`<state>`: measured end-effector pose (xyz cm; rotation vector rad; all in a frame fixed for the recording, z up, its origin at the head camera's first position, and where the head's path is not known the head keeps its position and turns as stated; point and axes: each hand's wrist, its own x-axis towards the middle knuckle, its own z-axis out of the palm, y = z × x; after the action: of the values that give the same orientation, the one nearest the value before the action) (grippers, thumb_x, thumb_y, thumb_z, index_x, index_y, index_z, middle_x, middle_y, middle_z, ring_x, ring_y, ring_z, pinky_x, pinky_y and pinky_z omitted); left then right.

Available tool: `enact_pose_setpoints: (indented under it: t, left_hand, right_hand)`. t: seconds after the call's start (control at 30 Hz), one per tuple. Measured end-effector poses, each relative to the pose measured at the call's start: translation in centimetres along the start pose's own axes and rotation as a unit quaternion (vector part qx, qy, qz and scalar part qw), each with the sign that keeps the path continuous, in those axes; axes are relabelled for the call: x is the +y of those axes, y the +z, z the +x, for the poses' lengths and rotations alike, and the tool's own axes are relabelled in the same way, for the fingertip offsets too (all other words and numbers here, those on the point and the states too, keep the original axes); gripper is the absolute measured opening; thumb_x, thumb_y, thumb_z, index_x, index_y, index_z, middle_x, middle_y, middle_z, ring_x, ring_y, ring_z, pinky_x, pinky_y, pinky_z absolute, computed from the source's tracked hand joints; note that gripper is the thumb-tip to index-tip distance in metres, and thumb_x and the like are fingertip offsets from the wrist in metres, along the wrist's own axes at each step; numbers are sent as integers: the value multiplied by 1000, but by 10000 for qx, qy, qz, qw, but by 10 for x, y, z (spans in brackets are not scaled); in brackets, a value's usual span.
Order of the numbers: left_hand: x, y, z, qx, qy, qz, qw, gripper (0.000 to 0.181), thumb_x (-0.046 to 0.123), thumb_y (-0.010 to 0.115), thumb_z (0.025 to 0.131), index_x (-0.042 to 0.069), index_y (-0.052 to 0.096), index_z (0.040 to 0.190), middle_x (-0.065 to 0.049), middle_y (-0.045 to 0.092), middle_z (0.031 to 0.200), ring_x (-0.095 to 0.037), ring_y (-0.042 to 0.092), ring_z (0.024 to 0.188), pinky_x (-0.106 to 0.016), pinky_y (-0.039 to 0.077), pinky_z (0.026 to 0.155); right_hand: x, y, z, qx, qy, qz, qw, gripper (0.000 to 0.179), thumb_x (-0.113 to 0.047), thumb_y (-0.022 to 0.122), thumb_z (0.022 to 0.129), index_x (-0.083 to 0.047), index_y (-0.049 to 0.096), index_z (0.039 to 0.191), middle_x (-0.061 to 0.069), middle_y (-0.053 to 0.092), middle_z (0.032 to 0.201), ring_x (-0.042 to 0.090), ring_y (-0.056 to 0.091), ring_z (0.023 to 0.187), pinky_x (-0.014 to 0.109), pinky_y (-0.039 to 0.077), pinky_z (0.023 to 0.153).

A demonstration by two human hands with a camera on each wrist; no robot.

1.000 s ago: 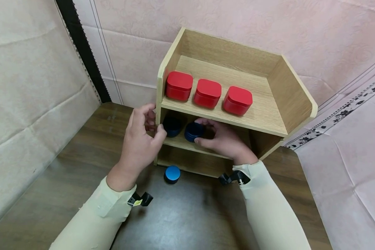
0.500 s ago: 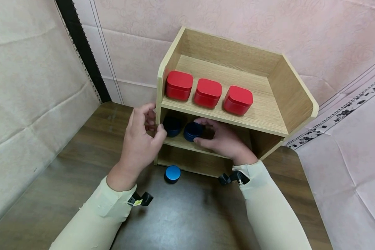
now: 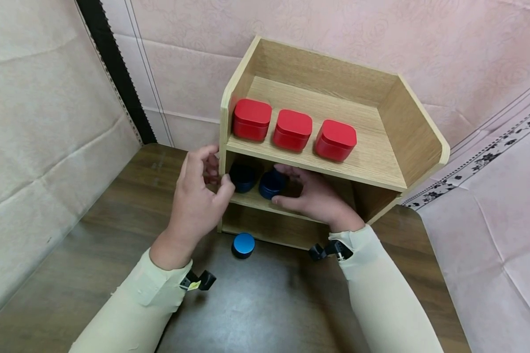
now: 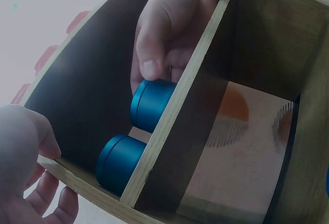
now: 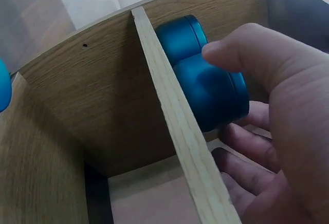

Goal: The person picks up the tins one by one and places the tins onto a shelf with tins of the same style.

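Observation:
A round blue tin (image 3: 271, 184) stands on the middle shelf. My right hand (image 3: 313, 196) is around it, thumb at the near side and fingers at the far side. In the right wrist view the thumb (image 5: 231, 52) lies at the tin's upper edge. Left of it, close by, stands a second blue tin (image 3: 243, 177), partly in shadow. My left hand (image 3: 198, 189) grips the left side panel of the wooden shelf unit (image 3: 224, 127), thumb at the front edge and fingers outside. A third blue tin (image 3: 243, 245) stands on the table before the unit.
Three red boxes (image 3: 293, 130) stand in a row along the front of the top shelf. The top board overhangs the middle compartment (image 3: 342, 191). The wooden table (image 3: 115, 235) runs around the unit, with cloth walls (image 3: 194, 63) behind and at the sides.
The tin at my right hand has shifted slightly left, towards the second tin. My right thumb sits a little lower against it. My left hand has kept its place on the panel.

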<state>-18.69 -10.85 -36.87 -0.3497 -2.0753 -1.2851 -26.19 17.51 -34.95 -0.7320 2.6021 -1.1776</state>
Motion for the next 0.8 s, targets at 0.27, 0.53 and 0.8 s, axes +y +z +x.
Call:
enact_pose_setpoints:
  t: [0.27, 0.53, 0.8]
  left_hand:
    - [0, 0, 0, 9, -4, -21, 10000, 54, 0, 68, 99, 6, 51, 150, -18, 60, 125, -23, 59, 103, -41, 61, 85]
    - [0, 0, 0, 6, -7, -56, 10000, 55, 0, 69, 99, 6, 51, 150, -18, 59, 125, -23, 59, 103, -40, 61, 85]
    - [0, 0, 0, -3, -17, -94, 10000, 55, -1, 69, 99, 5, 50, 150, -18, 59, 125, -23, 59, 103, -42, 61, 85]
  right_hand:
    - [-9, -7, -10, 136, 410, 258, 9987, 85, -35, 90, 94, -29, 48, 168, 0, 52, 166, 34, 52, 158, 54, 58, 117]
    - [-14, -10, -25, 552, 145, 73, 9983, 82, -29, 91, 92, -21, 53, 164, 5, 58, 160, 32, 62, 148, 53, 57, 120]
    - [-17, -2, -43, 983, -569, 14, 9935, 86, -21, 96, 89, -20, 55, 165, 2, 63, 151, 20, 63, 140, 42, 55, 122]
